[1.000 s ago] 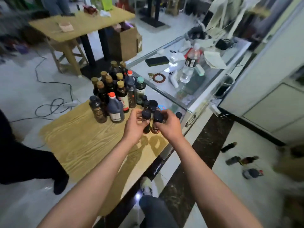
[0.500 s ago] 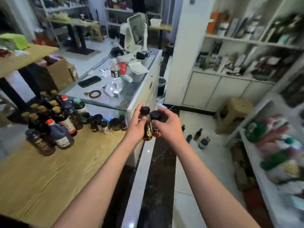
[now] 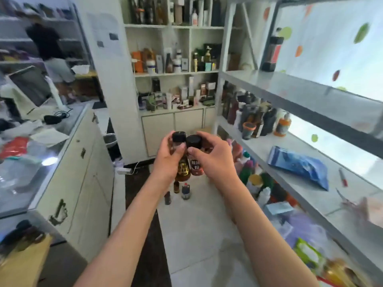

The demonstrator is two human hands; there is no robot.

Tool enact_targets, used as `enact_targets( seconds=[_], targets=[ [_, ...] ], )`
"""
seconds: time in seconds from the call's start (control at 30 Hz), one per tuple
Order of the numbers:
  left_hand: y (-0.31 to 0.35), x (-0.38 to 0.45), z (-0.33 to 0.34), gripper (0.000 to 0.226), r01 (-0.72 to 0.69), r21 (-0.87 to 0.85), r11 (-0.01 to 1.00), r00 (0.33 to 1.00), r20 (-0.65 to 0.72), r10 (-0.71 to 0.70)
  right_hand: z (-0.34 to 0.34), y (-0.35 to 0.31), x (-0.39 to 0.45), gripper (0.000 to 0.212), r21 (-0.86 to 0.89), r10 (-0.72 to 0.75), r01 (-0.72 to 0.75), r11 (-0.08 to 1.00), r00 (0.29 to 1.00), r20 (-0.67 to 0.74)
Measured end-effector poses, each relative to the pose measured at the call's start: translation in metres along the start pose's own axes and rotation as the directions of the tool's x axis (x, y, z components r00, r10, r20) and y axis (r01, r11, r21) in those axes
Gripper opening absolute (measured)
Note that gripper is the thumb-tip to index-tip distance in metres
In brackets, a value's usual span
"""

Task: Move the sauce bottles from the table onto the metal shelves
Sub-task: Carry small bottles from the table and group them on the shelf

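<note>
Bottles in both hands, and we're mid-carry: our left hand (image 3: 168, 157) grips the amber sauce bottle (image 3: 182, 169), our right hand (image 3: 211, 157) grips the reddish sauce bottle (image 3: 195, 165), black caps side by side, the two bottles touching and both hands pressed close together around them. They hang in the air above the floor, not yet on any shelf.

We judge the transport step is on, with the placing yet to come. The metal shelves (image 3: 275, 141) stand just to the right of our right hand, and the middle level already carries a cluster of dark bottles (image 3: 251, 117) up beyond our fingers. Next move, as we read it: swing right, find the bare stretch beside that cluster, set each bottle upright and let go one at a time.

Further right on that level lies a blue bag (image 3: 298, 166). Below our hands, three small bottles (image 3: 179, 191) stand on the pale tiled floor (image 3: 196, 235). Left of our left hand runs a cream counter (image 3: 83, 172); ahead, white wall shelving (image 3: 174, 73), crowded.
</note>
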State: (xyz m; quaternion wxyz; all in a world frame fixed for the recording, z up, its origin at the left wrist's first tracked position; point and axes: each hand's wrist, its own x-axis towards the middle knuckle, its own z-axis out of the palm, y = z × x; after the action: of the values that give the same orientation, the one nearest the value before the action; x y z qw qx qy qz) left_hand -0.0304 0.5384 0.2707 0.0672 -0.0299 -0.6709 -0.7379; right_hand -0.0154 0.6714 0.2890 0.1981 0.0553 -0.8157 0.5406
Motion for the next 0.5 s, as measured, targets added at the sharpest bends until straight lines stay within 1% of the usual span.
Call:
enact_targets(
  seconds=[0.07,0.1,0.2,0.33,0.4,0.5],
  targets=[
    [0.009,0.008,0.050,0.026,-0.022,-0.011,1.000,0.998,0.053,0.023,-0.047,0.011,0.010,0.053,-0.039,-0.009,0.007,0.999,0.998,-0.067],
    [0.013,0.010,0.077,0.024,-0.025,-0.019,1.000,0.996,0.088,0.027,-0.073,0.016,0.014,0.052,-0.068,-0.010,0.003,0.998,0.995,-0.098],
    [0.017,0.011,0.155,0.028,-0.051,-0.041,0.998,0.977,0.207,0.059,-0.149,0.029,0.019,0.047,-0.157,-0.040,0.008,0.988,0.978,-0.203],
    [0.016,0.005,0.244,0.034,-0.053,-0.143,0.988,0.952,0.292,0.093,-0.236,0.042,0.024,0.039,-0.226,-0.056,-0.012,0.974,0.954,-0.294],
    [0.017,0.002,0.280,0.030,-0.036,-0.192,0.981,0.939,0.330,0.099,-0.271,0.049,0.024,0.033,-0.236,-0.054,-0.027,0.971,0.942,-0.331],
    [0.021,0.000,0.328,0.025,-0.052,-0.198,0.979,0.909,0.396,0.129,-0.318,0.056,0.022,0.026,-0.269,-0.068,-0.040,0.962,0.922,-0.382]
  ],
)
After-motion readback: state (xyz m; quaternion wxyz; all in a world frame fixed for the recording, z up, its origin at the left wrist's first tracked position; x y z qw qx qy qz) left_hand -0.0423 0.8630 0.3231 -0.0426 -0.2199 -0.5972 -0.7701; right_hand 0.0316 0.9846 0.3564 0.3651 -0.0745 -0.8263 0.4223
